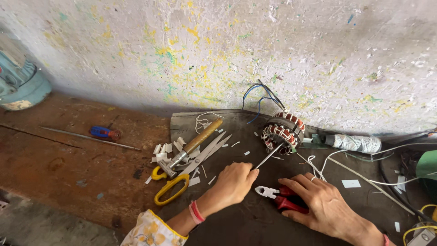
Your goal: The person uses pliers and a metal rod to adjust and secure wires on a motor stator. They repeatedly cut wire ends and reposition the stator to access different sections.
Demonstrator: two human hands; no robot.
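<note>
Left hand curled nearly closed, fingers wrapped round the near end of a thin metal rod; handle of the rod buried in the fist and not to be made out. Rod slanting up and to the right, far tip touching the motor stator, a ring of red-and-white copper windings standing tilted near the wall, blue and black wires rising from its far side. Left forearm entering from the near edge, angled up to the right, red bangles at the wrist, a floral sleeve cut off at the frame bottom. Right hand spread fairly flat, palm down, fingers loosely extended over the red handles of a pair of pliers lying on the dark mat; resting on them rather than gripping, though the underside of the palm is hidden. Silver plier jaws poking out to the left, just beside the left hand. Right wrist cut off at the near right. Further left: yellow-handled scissors and a wooden-handled hammer amid white paper scraps. Spool of white thread to the right of the stator.
</note>
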